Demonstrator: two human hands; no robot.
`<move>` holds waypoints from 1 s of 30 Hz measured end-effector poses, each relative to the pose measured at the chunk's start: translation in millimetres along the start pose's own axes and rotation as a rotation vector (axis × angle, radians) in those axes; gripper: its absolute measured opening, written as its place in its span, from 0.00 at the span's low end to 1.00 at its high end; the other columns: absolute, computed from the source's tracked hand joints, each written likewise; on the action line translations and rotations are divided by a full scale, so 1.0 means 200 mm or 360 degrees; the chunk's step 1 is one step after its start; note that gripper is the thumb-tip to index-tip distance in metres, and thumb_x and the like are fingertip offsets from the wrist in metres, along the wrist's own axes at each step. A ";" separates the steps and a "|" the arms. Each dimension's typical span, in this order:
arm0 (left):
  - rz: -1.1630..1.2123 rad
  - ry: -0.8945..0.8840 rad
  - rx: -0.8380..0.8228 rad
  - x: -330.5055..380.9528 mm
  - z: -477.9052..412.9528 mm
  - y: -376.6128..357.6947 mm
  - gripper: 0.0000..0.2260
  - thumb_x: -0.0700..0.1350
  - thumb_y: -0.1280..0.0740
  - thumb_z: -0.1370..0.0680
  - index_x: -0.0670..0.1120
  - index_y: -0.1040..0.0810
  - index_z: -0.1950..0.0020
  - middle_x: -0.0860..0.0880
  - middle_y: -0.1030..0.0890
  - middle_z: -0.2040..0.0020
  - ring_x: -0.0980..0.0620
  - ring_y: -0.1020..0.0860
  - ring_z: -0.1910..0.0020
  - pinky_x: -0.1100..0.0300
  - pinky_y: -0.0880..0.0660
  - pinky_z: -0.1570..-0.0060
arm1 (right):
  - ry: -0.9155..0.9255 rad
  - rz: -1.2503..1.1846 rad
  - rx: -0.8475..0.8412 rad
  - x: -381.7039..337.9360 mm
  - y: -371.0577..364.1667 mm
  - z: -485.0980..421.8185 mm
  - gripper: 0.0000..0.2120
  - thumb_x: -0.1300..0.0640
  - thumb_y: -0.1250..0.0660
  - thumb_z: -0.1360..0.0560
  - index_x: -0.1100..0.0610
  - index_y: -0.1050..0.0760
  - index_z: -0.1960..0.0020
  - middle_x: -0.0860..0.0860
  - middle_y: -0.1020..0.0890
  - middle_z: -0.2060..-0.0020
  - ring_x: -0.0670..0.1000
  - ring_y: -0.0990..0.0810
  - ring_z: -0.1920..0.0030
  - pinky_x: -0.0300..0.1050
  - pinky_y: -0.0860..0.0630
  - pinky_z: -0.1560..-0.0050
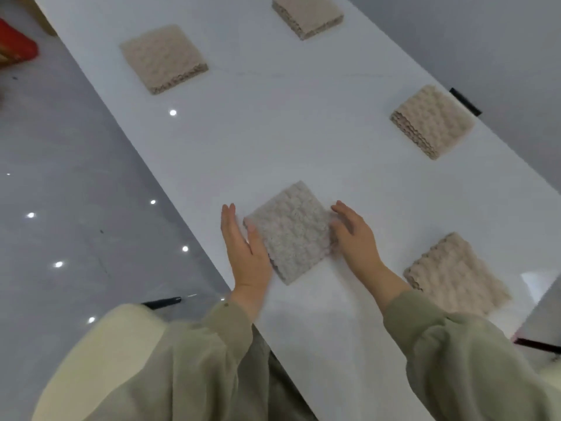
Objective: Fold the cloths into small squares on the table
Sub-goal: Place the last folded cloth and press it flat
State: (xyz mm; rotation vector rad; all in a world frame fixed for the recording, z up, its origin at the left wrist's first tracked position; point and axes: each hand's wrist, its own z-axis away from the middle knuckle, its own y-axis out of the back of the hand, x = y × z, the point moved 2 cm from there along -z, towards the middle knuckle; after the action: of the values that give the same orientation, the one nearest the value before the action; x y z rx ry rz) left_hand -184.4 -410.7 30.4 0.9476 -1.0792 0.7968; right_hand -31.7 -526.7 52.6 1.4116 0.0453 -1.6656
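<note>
A grey-beige textured cloth (291, 232), folded into a small square, lies on the white table (303, 123) near its front edge. My left hand (243, 247) lies flat with straight fingers against the cloth's left edge, thumb on the cloth. My right hand (353, 235) touches the cloth's right edge with relaxed fingers. Neither hand grips it. Four other beige folded squares lie around: back left (164, 57), back centre (307, 15), right (432, 121), near right (457, 273).
The table runs diagonally; its left edge drops to a glossy grey floor (76, 177) with light reflections. A red object (15, 45) sits at the far left. A black strip (465, 101) lies at the table's right edge. Black pens show near my sleeves.
</note>
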 end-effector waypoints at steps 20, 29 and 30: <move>0.0303 0.0104 0.0342 0.04 0.09 -0.22 0.27 0.46 0.47 0.21 0.43 0.50 0.23 0.51 0.48 0.23 0.62 0.49 0.26 0.69 0.51 0.28 | 0.0342 -0.0014 -0.0269 -0.23 -0.17 -0.22 0.18 0.57 0.41 0.20 0.54 0.30 0.31 0.46 0.27 0.33 0.43 0.30 0.33 0.41 0.36 0.30; -0.0011 -0.0065 -0.0037 0.12 0.03 -0.05 0.29 0.37 0.42 0.22 0.49 0.49 0.23 0.55 0.48 0.23 0.62 0.51 0.25 0.68 0.53 0.28 | 0.0372 0.0059 -0.0042 -0.19 -0.11 -0.11 0.22 0.51 0.43 0.22 0.53 0.34 0.29 0.40 0.33 0.32 0.41 0.36 0.31 0.37 0.42 0.30; -0.0085 -0.0174 -0.0160 0.14 -0.02 -0.01 0.28 0.38 0.42 0.21 0.49 0.47 0.23 0.55 0.47 0.23 0.62 0.51 0.25 0.69 0.52 0.29 | 0.0302 -0.0011 0.0074 -0.17 -0.07 -0.08 0.21 0.51 0.44 0.21 0.53 0.34 0.29 0.39 0.34 0.32 0.41 0.37 0.30 0.34 0.43 0.32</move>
State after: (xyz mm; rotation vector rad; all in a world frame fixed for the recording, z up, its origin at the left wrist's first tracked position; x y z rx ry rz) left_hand -173.8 -405.6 57.1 0.9394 -1.1726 0.6471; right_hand -32.2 -489.2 67.3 1.6028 0.1198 -1.5426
